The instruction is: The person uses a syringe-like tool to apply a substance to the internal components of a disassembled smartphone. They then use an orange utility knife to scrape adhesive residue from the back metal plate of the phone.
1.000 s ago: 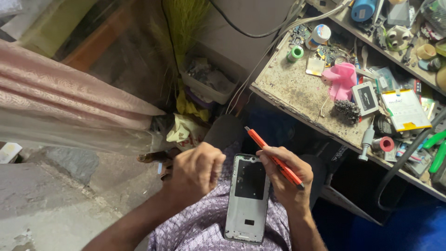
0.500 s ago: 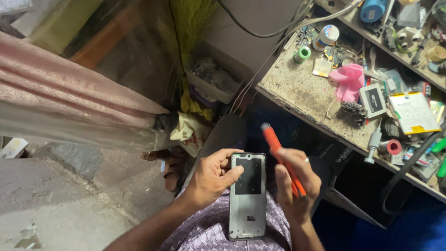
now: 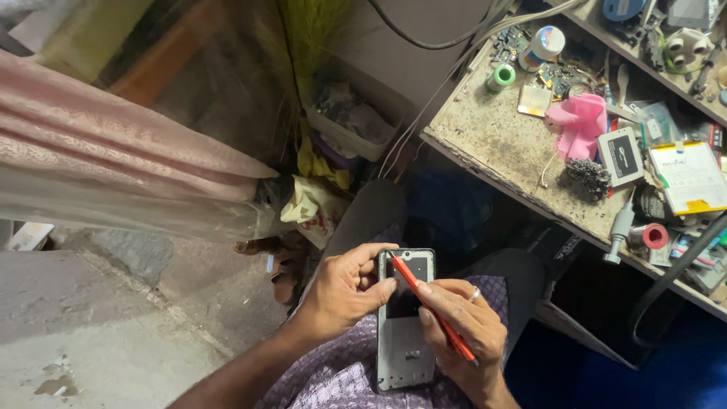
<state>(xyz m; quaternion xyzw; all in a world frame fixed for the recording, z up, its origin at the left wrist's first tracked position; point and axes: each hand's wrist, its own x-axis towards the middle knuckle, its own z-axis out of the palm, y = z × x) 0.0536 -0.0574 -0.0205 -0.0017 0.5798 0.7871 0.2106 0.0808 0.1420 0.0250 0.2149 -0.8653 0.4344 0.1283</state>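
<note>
Cluttered workbench (image 3: 500,144) fills my upper right, its far end cut off by the frame, and small parts there are too tangled to tell apart; grey concrete floor (image 3: 91,333) lies to my left. Over my lap, my left hand (image 3: 344,291) curls around the edge of an opened phone frame (image 3: 405,341), thumb on its dark panel. My right hand (image 3: 462,333) supports it underneath, fingers closed on a red tool (image 3: 435,314) with its tip touching the frame's top.
</note>
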